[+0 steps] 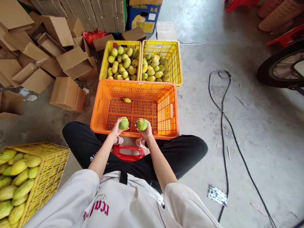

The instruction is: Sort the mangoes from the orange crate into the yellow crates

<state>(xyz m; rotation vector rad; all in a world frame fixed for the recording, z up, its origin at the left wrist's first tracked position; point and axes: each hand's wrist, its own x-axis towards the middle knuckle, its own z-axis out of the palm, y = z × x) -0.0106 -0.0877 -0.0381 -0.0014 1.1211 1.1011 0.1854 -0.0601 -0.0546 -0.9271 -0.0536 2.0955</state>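
Observation:
My left hand (117,128) is closed around a green papaya (123,123). A second green-yellow papaya (142,124) rests in the grip of my right hand (148,129). Both hands are above the near side of an orange plastic crate (166,136), a short gap apart. On the crate's floor, toward the far side, lies one small yellow papaya (127,100). Behind it stand two yellow crates side by side, a left crate (102,63) and a right crate (177,60), each holding many green and yellow papayas.
At my left stands a yellow crate (53,164) full of larger papayas. Opened cardboard boxes (65,91) are piled at the far left. A black cable (222,126) loops over the concrete floor on the right, near a wheel (280,69). A red stool (128,156) is beneath me.

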